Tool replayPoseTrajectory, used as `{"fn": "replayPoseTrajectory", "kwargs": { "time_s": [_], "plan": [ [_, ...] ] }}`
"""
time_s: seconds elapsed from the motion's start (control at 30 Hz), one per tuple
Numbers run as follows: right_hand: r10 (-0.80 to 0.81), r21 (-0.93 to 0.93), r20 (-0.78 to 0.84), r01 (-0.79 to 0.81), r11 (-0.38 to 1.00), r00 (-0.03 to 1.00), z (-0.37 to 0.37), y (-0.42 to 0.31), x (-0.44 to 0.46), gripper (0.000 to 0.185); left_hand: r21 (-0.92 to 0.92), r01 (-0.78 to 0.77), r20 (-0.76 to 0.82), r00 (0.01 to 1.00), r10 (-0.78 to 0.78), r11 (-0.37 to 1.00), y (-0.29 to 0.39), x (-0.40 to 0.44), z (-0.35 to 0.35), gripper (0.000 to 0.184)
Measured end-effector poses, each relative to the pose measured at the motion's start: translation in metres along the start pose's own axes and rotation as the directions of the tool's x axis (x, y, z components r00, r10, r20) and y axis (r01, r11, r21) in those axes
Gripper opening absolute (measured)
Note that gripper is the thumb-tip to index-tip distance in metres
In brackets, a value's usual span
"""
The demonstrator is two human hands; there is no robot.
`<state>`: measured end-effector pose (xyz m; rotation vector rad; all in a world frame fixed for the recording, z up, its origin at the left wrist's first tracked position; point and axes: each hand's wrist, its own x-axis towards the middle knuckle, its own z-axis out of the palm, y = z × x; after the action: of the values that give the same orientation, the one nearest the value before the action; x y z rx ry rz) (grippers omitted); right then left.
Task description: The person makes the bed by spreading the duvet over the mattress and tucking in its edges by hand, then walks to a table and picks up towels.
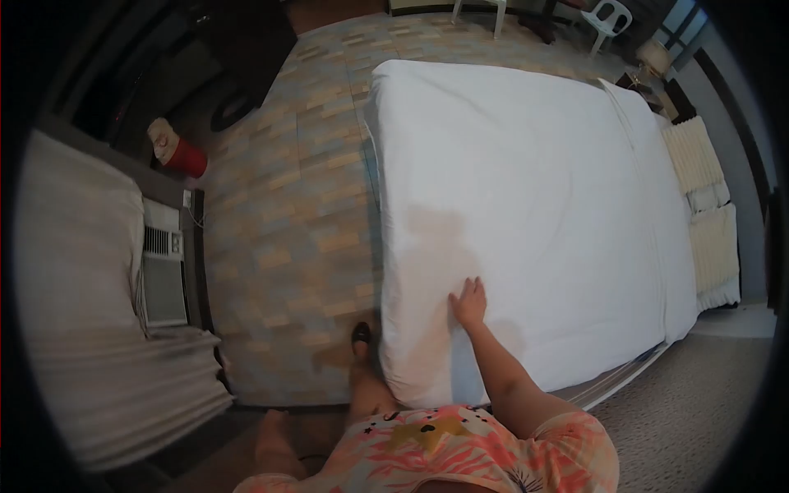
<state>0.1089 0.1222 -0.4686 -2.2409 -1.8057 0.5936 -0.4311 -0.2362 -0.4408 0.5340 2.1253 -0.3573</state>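
A bed covered with a smooth white sheet [534, 181] fills the middle and right. My right hand [468, 302] lies on the sheet near its lower left part, palm down and fingers apart, holding nothing. At the lower left, my left arm hangs beside my body in dim light; the shape of its hand and fingers cannot be made out. A shadow falls on the sheet around my right hand.
Cream pillows [713, 246] stand at the bed's right end. Left are a tiled floor [288, 222], a red bin [187, 158], an air conditioner [163, 243] and a pale curtain [78, 271]. A white chair [606, 22] and a lamp [655, 57] are at the upper right.
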Motion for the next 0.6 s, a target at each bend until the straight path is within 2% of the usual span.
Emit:
{"fn": "replayPoseTrajectory", "kwargs": {
  "time_s": [0.03,0.07,0.13,0.17,0.23,0.27,0.3,0.33,0.37,0.4,0.43,0.47,0.53,0.57,0.6],
  "plan": [
    [0.056,0.023,-0.071,-0.054,0.998,0.996,0.018,-0.022,0.018,0.063,0.021,-0.010,-0.011,1.000,0.010,1.000,0.009,0.029,-0.031,0.047],
    [0.076,0.039,-0.079,-0.073,0.997,0.994,0.038,-0.046,0.033,0.063,0.265,-0.171,0.164,0.978,0.130,0.949,0.021,0.058,-0.058,0.045],
    [0.296,0.057,-0.251,-0.291,0.955,0.922,0.063,-0.076,0.047,0.066,0.423,-0.291,0.139,0.957,0.256,0.858,0.057,0.104,-0.080,0.040],
    [0.319,0.045,-0.236,-0.318,0.947,0.918,0.077,-0.093,0.040,0.066,0.384,-0.242,-0.089,0.951,0.297,0.891,0.081,0.125,-0.084,0.036],
    [-0.061,-0.296,-0.163,0.010,0.955,0.985,0.096,-0.140,0.025,0.060,-0.073,-0.143,-0.110,0.985,0.134,0.987,0.163,0.125,-0.115,0.030],
    [-0.043,-0.304,-0.162,-0.009,0.953,0.986,0.086,-0.159,0.015,0.060,-0.164,-0.191,-0.034,0.982,0.188,0.968,0.200,0.118,-0.127,0.033],
    [-0.208,-0.270,0.171,0.249,0.930,0.963,0.066,-0.180,0.001,0.055,-0.258,-0.233,0.035,0.968,0.250,0.938,0.229,0.114,-0.135,0.036],
    [-0.358,-0.148,0.470,0.472,0.869,0.807,0.054,-0.194,-0.011,0.051,-0.307,-0.316,0.082,0.931,0.356,0.898,0.248,0.117,-0.137,0.035],
    [-0.344,-0.156,0.458,0.455,0.876,0.820,0.060,-0.190,-0.019,0.051,-0.360,-0.398,0.117,0.878,0.464,0.844,0.266,0.120,-0.139,0.034],
    [-0.318,-0.179,0.573,0.493,0.851,0.755,0.072,-0.178,-0.025,0.046,-0.351,-0.416,0.119,0.869,0.481,0.839,0.286,0.118,-0.142,0.034],
    [-0.282,-0.192,0.676,0.533,0.824,0.680,0.081,-0.168,-0.027,0.041,-0.190,-0.505,0.152,0.832,0.533,0.842,0.306,0.113,-0.144,0.034],
    [-0.277,-0.197,0.659,0.516,0.834,0.699,0.083,-0.165,-0.025,0.041,-0.022,-0.584,0.192,0.794,0.576,0.812,0.320,0.114,-0.152,0.034],
    [-0.344,0.101,0.561,0.351,0.931,0.753,0.083,-0.154,-0.027,0.036,0.028,-0.592,0.214,0.791,0.573,0.806,0.349,0.143,-0.154,0.033],
    [-0.289,0.091,0.534,0.286,0.954,0.794,0.088,-0.148,-0.031,0.036,0.066,-0.574,0.237,0.804,0.546,0.816,0.365,0.152,-0.150,0.033],
    [-0.260,0.201,0.536,0.178,0.963,0.804,0.096,-0.144,-0.027,0.034,0.105,-0.610,0.269,0.778,0.568,0.785,0.387,0.146,-0.153,0.033]
  ]
}}
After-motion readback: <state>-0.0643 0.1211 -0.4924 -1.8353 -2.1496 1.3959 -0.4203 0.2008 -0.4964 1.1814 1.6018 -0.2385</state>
